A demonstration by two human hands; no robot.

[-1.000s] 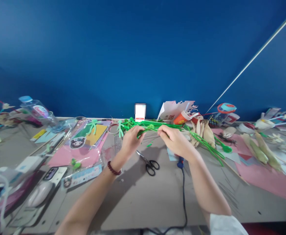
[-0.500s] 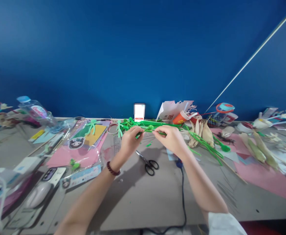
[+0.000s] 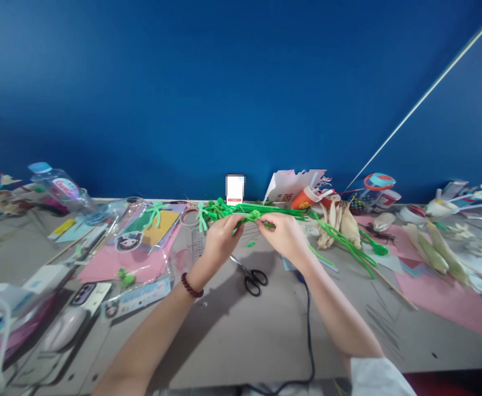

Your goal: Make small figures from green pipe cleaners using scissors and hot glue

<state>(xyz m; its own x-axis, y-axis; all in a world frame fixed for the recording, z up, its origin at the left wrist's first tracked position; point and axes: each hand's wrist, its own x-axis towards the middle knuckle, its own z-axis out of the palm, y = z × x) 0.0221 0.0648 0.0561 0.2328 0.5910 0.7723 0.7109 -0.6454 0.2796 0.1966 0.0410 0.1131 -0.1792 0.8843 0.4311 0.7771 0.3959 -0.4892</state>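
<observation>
Tabletop: grey, cluttered at both sides.
Cable: dark, running towards the near edge.
Scissors: lying between the forearms, black handles nearest.
Left hand: fingertips pinched nearly closed on the green piece.
Right hand: thumb and fingers pinched at the same piece's other side.
Green piece: between the hands, in front of the green stems.
Lit screen: upright behind the stems.
Wall: deep blue.

Wears a dark red bracelet of round beads around the left wrist and a white sleeve ending near the right elbow.
</observation>
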